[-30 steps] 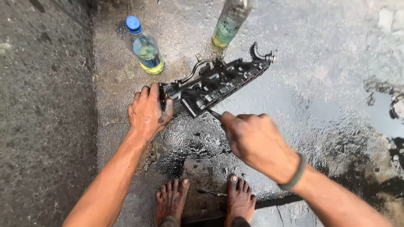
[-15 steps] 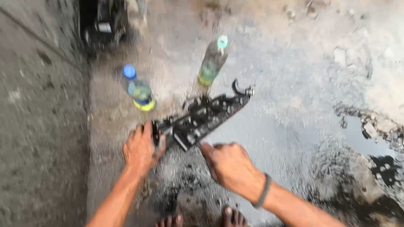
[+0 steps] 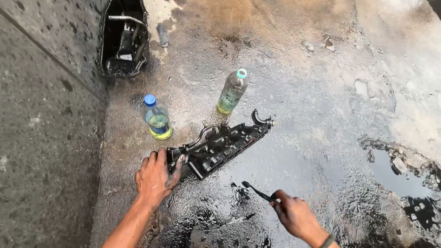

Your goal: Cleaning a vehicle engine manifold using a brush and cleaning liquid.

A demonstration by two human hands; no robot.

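A long black ribbed engine part (image 3: 220, 146) lies on the oily concrete floor, angled from lower left to upper right. My left hand (image 3: 156, 177) grips its near end, fingers stained black. My right hand (image 3: 296, 216) holds a small dark brush (image 3: 257, 193) by its handle, its tip pointing up-left, a short way off the part's lower side and clear of it.
Two plastic bottles with yellowish liquid stand beyond the part: a blue-capped one (image 3: 157, 118) at left, a green-capped one (image 3: 233, 91) at centre. A black open container (image 3: 123, 39) sits at the top left by a concrete wall (image 3: 41, 115). Dark puddles (image 3: 404, 183) lie at right.
My right hand with the brush has drawn back from the part toward the lower right. The view has tilted up, bringing the black container into sight and hiding my feet.
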